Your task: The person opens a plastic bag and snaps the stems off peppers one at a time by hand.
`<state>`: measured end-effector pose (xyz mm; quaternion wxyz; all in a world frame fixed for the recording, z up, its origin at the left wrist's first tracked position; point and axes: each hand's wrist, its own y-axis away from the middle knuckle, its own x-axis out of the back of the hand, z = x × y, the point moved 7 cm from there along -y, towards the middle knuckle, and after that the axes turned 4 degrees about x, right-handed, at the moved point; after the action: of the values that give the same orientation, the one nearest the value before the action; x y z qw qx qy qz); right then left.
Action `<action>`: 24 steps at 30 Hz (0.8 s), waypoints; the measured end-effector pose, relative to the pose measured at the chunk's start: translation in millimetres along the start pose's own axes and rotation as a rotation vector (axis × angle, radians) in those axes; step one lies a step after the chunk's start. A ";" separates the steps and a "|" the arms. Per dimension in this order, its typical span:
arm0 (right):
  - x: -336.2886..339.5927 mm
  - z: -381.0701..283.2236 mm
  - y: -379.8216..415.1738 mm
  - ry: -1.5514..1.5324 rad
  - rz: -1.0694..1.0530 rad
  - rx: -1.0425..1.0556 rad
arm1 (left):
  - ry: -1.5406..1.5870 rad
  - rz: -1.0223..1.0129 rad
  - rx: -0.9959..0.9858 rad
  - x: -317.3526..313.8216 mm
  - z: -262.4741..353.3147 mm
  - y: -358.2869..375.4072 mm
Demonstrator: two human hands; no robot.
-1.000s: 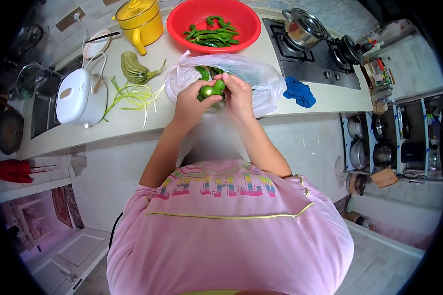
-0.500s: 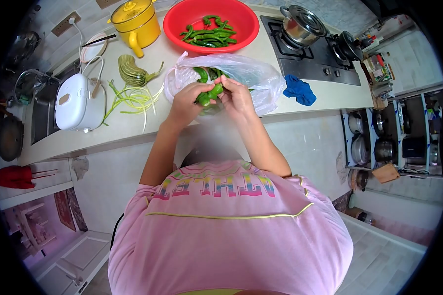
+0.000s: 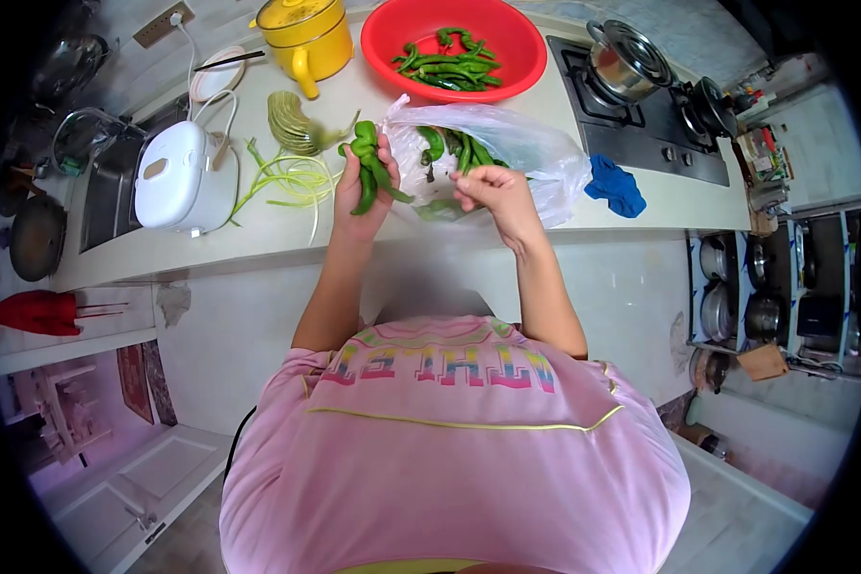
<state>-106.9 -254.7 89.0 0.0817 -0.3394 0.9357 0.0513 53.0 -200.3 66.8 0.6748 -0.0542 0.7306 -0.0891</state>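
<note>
My left hand grips a few long green peppers, lifted over the counter just left of a clear plastic bag. More green peppers lie inside the bag. My right hand hovers at the bag's near edge with its fingers pinched together; nothing clearly shows between them. Behind the bag stands a red bowl with several green peppers in it.
A white rice cooker, a striped squash with peel strips, and a yellow pot occupy the counter's left. A blue cloth, a gas stove and a steel pot are at the right. The sink is far left.
Both hands were together on a pepper at the bag. Now my left hand has pulled away to the left with the peppers, and my right hand stays by the bag.
</note>
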 end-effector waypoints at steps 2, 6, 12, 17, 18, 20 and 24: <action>2.6 4.4 8.3 0.236 -0.055 -0.024 | 0.008 -0.001 0.012 5.6 3.4 3.9; -9.3 14.0 31.0 0.407 -0.230 -0.037 | -0.030 0.067 -0.022 14.4 8.5 11.5; -24.2 52.1 56.2 0.602 -0.431 0.043 | -0.139 0.274 -0.070 22.8 15.2 22.4; -22.3 108.5 68.9 0.900 -0.436 -0.014 | -0.195 0.291 -0.053 24.3 19.2 15.1; -21.4 111.0 71.9 0.962 -0.429 -0.063 | -0.247 0.329 -0.057 25.9 21.3 9.7; -13.8 116.1 75.5 0.972 -0.386 -0.081 | -0.257 0.369 -0.021 23.6 20.7 -6.4; 3.1 101.1 80.7 0.914 -0.317 -0.025 | -0.363 0.450 0.048 10.7 19.1 -68.2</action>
<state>-149.3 -179.6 -7.5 -0.3352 -0.4666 0.8117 -0.1052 68.4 -270.2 68.8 0.7984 0.1104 0.5892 0.0567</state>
